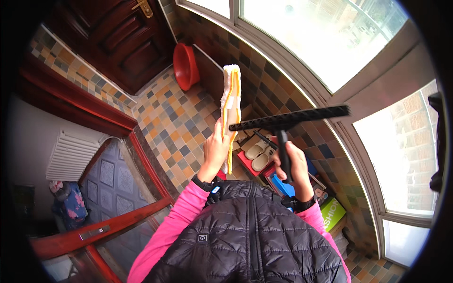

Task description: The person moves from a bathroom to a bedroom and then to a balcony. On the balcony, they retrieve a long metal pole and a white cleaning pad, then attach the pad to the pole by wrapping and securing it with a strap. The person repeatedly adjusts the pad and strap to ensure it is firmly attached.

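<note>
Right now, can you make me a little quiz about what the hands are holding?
1. True or false: the left hand holds a yellow and white cloth pad.
2. What does the right hand grip? A) red basin B) black squeegee C) slipper
3. Fill in: the red basin leans against the tiled ____.

Key:
1. True.
2. B, the black squeegee, held by its handle.
3. Wall, below the window.
</note>
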`<state>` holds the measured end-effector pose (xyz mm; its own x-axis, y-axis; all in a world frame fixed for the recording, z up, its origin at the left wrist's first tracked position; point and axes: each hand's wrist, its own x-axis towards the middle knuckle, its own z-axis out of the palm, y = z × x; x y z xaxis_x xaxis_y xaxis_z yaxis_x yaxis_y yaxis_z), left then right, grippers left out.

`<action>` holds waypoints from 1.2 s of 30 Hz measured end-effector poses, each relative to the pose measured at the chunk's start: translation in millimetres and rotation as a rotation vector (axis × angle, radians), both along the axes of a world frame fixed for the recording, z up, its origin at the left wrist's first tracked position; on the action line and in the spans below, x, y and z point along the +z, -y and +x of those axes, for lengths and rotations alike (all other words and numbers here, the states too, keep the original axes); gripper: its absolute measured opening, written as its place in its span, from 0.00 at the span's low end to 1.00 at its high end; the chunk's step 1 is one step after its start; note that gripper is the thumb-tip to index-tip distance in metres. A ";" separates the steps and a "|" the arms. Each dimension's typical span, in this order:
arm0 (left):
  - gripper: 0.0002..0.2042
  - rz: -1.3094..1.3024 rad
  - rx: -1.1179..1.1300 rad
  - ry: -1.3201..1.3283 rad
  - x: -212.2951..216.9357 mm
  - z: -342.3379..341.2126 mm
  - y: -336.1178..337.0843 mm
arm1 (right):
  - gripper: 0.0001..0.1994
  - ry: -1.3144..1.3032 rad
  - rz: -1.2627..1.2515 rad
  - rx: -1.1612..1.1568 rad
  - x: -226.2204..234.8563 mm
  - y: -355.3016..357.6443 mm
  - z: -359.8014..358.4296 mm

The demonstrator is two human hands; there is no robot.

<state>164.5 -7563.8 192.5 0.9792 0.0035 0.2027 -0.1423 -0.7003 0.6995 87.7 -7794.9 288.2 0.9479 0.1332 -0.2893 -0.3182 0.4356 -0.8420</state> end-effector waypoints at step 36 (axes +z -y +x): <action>0.26 0.083 -0.273 0.475 25.0 -18.7 0.1 | 0.18 -0.078 -0.214 0.172 -48.0 1.3 -2.1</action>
<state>145.8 -7563.9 217.4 0.7433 -0.2730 0.6108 -0.6129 -0.6438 0.4581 85.6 -7796.2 240.3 0.8905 0.2181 -0.3992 -0.4394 0.1849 -0.8791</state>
